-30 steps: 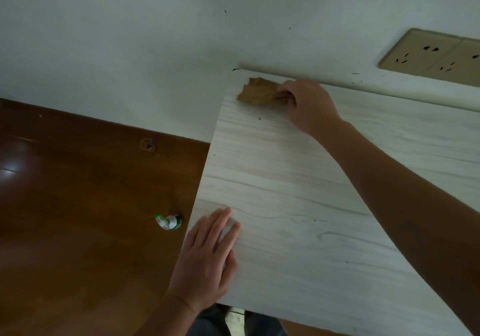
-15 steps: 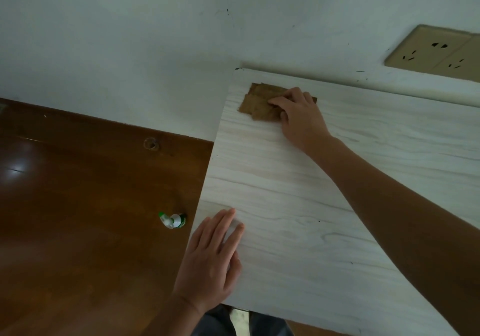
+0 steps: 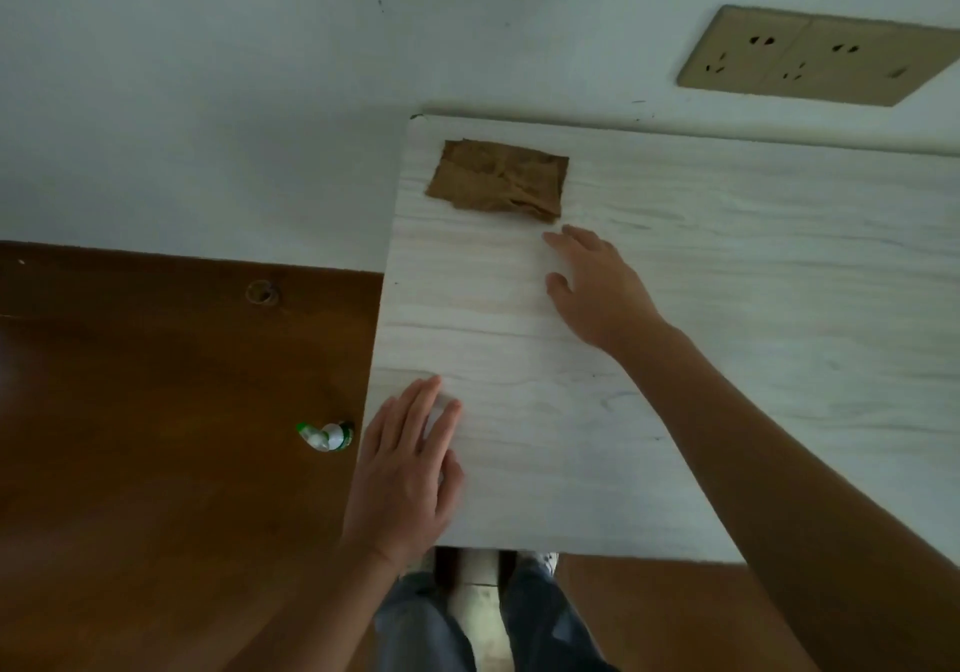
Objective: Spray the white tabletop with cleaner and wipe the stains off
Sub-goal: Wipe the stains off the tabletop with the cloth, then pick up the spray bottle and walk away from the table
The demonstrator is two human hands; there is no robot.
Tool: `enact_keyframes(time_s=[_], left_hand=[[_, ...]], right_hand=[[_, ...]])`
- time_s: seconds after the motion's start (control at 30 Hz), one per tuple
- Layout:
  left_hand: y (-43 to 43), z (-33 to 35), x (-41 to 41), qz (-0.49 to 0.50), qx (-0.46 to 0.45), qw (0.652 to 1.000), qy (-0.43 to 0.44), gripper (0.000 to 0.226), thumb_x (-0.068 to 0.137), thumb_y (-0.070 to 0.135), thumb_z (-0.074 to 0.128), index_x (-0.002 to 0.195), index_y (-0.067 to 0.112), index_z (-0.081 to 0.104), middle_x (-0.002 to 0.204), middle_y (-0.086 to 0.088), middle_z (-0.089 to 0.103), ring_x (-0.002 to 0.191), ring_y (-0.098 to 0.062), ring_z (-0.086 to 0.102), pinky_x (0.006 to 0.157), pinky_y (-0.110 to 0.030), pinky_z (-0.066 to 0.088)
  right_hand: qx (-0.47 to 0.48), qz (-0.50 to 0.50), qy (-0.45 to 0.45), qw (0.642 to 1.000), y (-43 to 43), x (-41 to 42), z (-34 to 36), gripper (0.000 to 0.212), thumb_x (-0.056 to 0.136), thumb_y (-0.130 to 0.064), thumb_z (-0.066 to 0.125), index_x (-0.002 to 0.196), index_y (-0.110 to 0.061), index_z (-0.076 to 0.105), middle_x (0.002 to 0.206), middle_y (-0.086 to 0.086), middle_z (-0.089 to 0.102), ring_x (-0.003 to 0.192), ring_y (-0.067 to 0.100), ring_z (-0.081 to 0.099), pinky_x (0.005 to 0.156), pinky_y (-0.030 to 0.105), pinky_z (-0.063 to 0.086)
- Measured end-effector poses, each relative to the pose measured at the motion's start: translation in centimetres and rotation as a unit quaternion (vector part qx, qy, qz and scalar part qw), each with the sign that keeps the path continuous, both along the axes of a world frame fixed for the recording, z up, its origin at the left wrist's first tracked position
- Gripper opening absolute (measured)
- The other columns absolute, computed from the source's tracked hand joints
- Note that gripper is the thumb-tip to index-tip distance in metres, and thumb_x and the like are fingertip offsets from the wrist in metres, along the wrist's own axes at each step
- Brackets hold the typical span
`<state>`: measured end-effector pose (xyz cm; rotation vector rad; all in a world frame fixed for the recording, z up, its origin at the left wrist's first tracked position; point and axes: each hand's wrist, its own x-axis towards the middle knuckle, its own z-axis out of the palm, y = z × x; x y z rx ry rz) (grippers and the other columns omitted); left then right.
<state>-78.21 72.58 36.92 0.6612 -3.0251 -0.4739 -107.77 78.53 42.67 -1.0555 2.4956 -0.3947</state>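
The brown cloth [image 3: 498, 182] lies by itself on the white tabletop [image 3: 727, 307], near the far left corner and close to the wall [image 3: 208, 99]. It is spread out mostly flat, with creases and a folded edge on its near right side. The right hand [image 3: 597, 292] is just short of it, on the near right side. Its fingers [image 3: 558, 240] are relaxed and slightly spread, holding nothing, and the foremost tip points at the cloth's near right corner with a small gap of bare table between them. Whether that hand rests on the surface or hovers just above it cannot be told.

The left hand [image 3: 405, 474] lies flat, palm down, on the near left edge of the table, fingers straight and close together, well apart from the cloth.

Half a second ago the right hand's fingers were pressed on top of the cloth, which was bunched beneath them. Now the hand has let go and drawn back toward the person, and the cloth is left uncovered and more spread out. The left hand has kept its place.

A small white and green spray bottle [image 3: 326, 435] is on the brown wooden floor [image 3: 156, 463], just left of the table edge, as it was before. A tan socket plate [image 3: 810, 55] sits on the wall above the table's far side. Legs in jeans [image 3: 426, 619] show below the near edge.
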Motion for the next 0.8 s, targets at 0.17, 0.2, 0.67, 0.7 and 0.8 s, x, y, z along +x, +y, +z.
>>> enact_keyframes(time_s=[0.17,0.2,0.67,0.7,0.8], left_hand=[[0.0,0.4,-0.2,0.001,0.01,1.0,-0.008,0.05,0.1,0.03,0.04,0.145,0.012,0.052,0.16,-0.016,0.04,0.152,-0.031,0.033,0.124,-0.05,0.029],[0.0,0.5,-0.2,0.003,0.018,1.0,-0.01,0.05,0.099,0.03,0.04,0.144,0.013,0.052,0.16,-0.015,0.041,0.151,-0.031,0.034,0.123,-0.05,0.03],[-1.6,9.1,8.1,-0.014,0.257,0.957,-0.133,0.042,0.108,0.04,0.039,0.139,0.019,0.059,0.142,0.001,0.059,0.132,-0.013,0.051,0.106,-0.028,0.039],[-1.6,9.3,9.7,0.01,0.286,0.947,-0.144,0.042,0.108,0.043,0.038,0.138,0.021,0.06,0.138,0.003,0.06,0.126,-0.011,0.053,0.102,-0.027,0.04],[-1.5,9.3,14.7,0.095,0.356,0.909,-0.196,0.045,0.108,0.05,0.034,0.134,0.025,0.06,0.13,0.004,0.063,0.121,-0.014,0.058,0.102,-0.036,0.046]], right_hand=[[-0.037,-0.143,-0.079,0.986,7.8,5.1,1.0,0.031,0.097,-0.026,0.053,0.127,-0.026,0.063,0.123,-0.002,0.069,0.108,0.016,0.065,0.096,0.032,0.049],[-0.047,-0.176,-0.104,0.978,9.5,6.6,1.1,0.027,0.096,-0.026,0.055,0.12,-0.029,0.066,0.114,-0.004,0.072,0.101,0.014,0.067,0.093,0.033,0.052],[-0.014,-0.357,-0.246,0.901,26.0,29.7,3.3,0.019,0.098,-0.017,0.058,0.11,-0.016,0.073,0.102,-0.004,0.067,0.102,0.019,0.063,0.084,0.029,0.044],[-0.014,-0.371,-0.258,0.892,26.5,31.1,3.3,0.019,0.099,-0.017,0.058,0.109,-0.017,0.073,0.102,-0.003,0.067,0.101,0.02,0.063,0.085,0.03,0.044],[-0.025,-0.409,-0.28,0.868,27.9,35.1,2.8,0.018,0.097,-0.014,0.058,0.094,-0.027,0.07,0.096,0.001,0.072,0.096,0.023,0.067,0.086,0.036,0.05]])
